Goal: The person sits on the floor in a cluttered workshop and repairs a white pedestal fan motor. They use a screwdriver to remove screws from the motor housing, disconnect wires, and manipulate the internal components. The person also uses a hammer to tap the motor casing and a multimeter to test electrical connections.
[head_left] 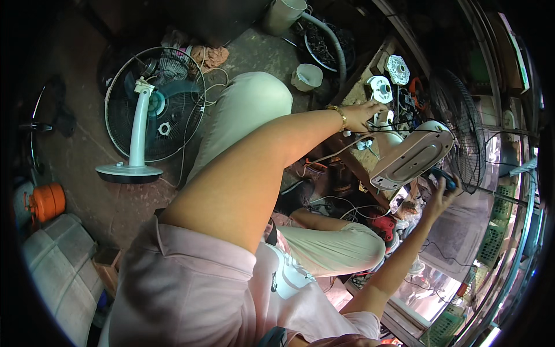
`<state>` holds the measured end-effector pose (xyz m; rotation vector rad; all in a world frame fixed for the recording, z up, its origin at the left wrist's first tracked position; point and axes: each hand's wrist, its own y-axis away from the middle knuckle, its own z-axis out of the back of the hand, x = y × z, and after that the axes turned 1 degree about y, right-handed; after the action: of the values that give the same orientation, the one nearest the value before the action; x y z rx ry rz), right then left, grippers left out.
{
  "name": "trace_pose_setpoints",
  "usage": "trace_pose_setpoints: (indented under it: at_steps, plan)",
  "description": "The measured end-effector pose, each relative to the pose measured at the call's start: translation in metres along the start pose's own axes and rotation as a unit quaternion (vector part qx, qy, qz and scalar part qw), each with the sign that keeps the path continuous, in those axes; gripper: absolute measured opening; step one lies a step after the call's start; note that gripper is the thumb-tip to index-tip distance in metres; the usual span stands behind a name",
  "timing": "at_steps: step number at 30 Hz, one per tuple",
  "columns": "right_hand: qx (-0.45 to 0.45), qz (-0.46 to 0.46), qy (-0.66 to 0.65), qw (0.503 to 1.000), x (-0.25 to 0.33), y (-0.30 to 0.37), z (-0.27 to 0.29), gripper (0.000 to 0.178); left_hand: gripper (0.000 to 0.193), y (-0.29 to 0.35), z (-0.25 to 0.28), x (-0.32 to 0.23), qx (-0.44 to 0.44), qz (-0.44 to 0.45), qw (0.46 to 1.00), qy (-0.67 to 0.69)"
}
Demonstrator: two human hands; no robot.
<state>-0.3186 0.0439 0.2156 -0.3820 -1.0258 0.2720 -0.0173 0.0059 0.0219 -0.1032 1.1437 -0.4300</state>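
A white pedestal fan stand lies tipped on a wooden bench, its oval base (413, 156) turned toward me. Its short neck (384, 140) reaches back to where my left hand (359, 117), with a gold band at the wrist, curls its fingers on a white part of the fan; the fingertips are partly hidden. My right hand (444, 195) is closed around a small dark blue object (444, 178) beside the lower end of the base; its exact kind is unclear. Thin cables run below the left hand.
A black wire fan grille (465, 133) stands behind the base. Two white round fan parts (380, 89) (398, 70) lie on the bench's far end. A white table fan (139, 127) stands on the floor at left. A red power tool (384, 226) lies near my knee.
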Motion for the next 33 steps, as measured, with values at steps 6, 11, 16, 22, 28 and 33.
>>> trace_pose_setpoints:
  at_steps: [6, 11, 16, 22, 28, 33]
  plan:
    - [0.061, 0.016, -0.1, 0.993, 0.029, -0.025, 0.024, 0.038, 0.091, -0.002, -0.003, 0.004, 0.003, 0.013, 1.0, -0.002]
    - [0.099, 0.008, -0.097, 0.99, 0.02, -0.03, 0.021, 0.038, 0.091, -0.004, -0.005, 0.003, -0.002, -0.005, 1.0, 0.005]
    - [0.112, -0.005, -0.118, 0.987, 0.014, -0.019, 0.01, 0.038, 0.088, -0.002, -0.002, -0.005, 0.007, 0.018, 1.0, 0.0]
    - [0.086, -0.024, -0.132, 0.987, 0.01, -0.012, 0.005, 0.039, 0.089, -0.003, -0.006, -0.001, -0.016, 0.004, 1.0, 0.001]
    - [0.074, -0.024, -0.135, 0.988, -0.003, -0.007, 0.015, 0.041, 0.091, -0.004, -0.009, -0.005, -0.013, 0.011, 0.999, -0.036]
    - [0.074, -0.02, -0.141, 0.987, -0.005, -0.009, 0.01, 0.042, 0.092, -0.004, -0.011, 0.002, -0.036, -0.008, 0.999, -0.033]
